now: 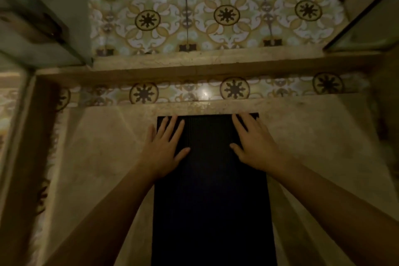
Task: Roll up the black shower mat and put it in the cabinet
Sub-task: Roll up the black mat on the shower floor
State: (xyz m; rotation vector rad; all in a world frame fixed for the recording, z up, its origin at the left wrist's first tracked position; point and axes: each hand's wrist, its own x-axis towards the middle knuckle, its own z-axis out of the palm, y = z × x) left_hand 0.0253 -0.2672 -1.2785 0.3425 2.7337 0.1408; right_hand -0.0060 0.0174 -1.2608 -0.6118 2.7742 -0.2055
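Dim bathroom, warm yellowish light. Beige stone floor [103, 157] underfoot, mottled and worn-looking, w/ a raised stone curb [194, 107] running left-right just past the hands. Beyond curb: a strip of patterned tile, then a second stone sill [194, 65], then a wider spread of patterned floor tiles [216, 13] — cream/olive floral motif w/ dark star medallions, glossy, a few light glints. Glass panel edge [362, 28] at upper right; pale wall or door frame [43, 17] at upper left, blurred. Edges of view smeared, detail poor there.

Black shower mat [210, 190] lies flat on the stone floor, unrolled. Long narrow rectangle; long axis runs away from the person, near end out of view at bottom, far short edge butted up to or just short of the curb — can't tell if touching. Fine ribbed/grid texture faintly visible, otherwise v. dark.

Both hands at far end of mat, palms down, fingers spread and pointing toward curb. Left hand [165, 149] sits on mat's left far corner, outer fingers overhanging onto stone. Right hand [254, 147] on right far corner, fingertips reaching the far edge. Neither hand is clenched: fingers extended, lying flat on top of mat, nothing grasped. Mat passes under both palms, bulk of it between the forearms.
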